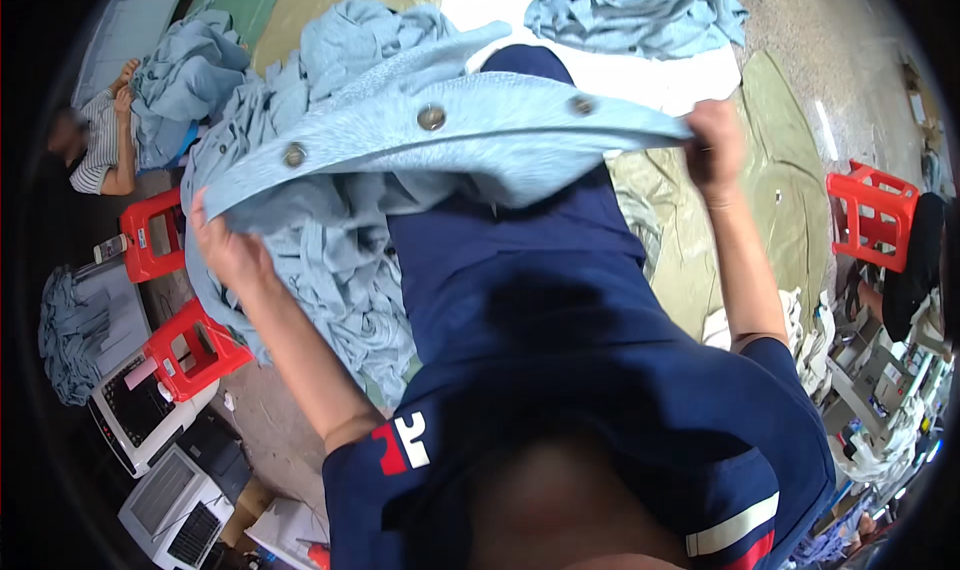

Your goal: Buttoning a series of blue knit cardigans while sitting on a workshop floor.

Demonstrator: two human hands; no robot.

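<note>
A light blue knitted cardigan [490,113] with large dark buttons is stretched between my two hands, its button edge running across in front of me. My left hand [230,250] pinches the lower left corner of that edge. At the other end, my right hand [715,150] grips the cloth in closed fingers, slightly blurred by motion. The middle of the garment sags a little over my dark blue clothes. Beneath and left of it lies a heap of similar blue garments [345,285].
More blue garments [635,15] lie on a white sheet [690,80] at the far side. Olive cloth [780,170] covers the floor at right. Red stools [195,350] stand left, another red stool [875,215] right. A person [100,155] handles blue cloth at far left.
</note>
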